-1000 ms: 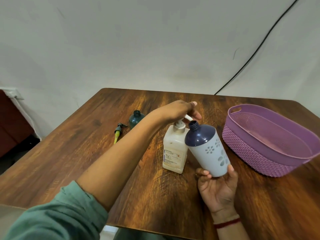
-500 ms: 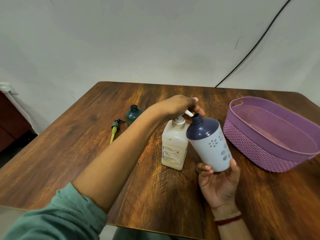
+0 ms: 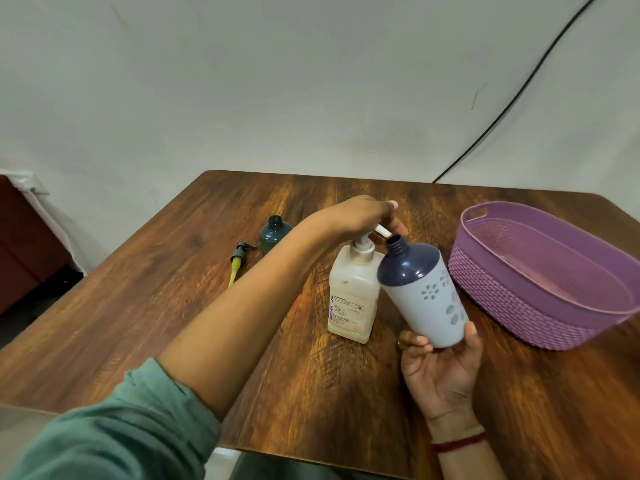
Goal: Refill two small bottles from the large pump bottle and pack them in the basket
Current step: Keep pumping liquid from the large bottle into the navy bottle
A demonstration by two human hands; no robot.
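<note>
So that the nozzle feeds its open neck, the right hand (image 3: 440,368) cradles the tilted small bottle (image 3: 426,292) by its base, just beside the large pump bottle (image 3: 353,299) standing mid-way across the tabletop (image 3: 145,323). The left hand (image 3: 360,216) curls over the pump head. The basket (image 3: 519,299) sits empty by the right edge.

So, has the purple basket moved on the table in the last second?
No. The purple basket keeps its place, with the same gap to the right of the pump bottle.

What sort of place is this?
Probably a plain room in a home or small office, not a workshop. There is a wooden table before a bare white wall, a black cable running down it, and household things: a purple basket and a pump bottle.
</note>
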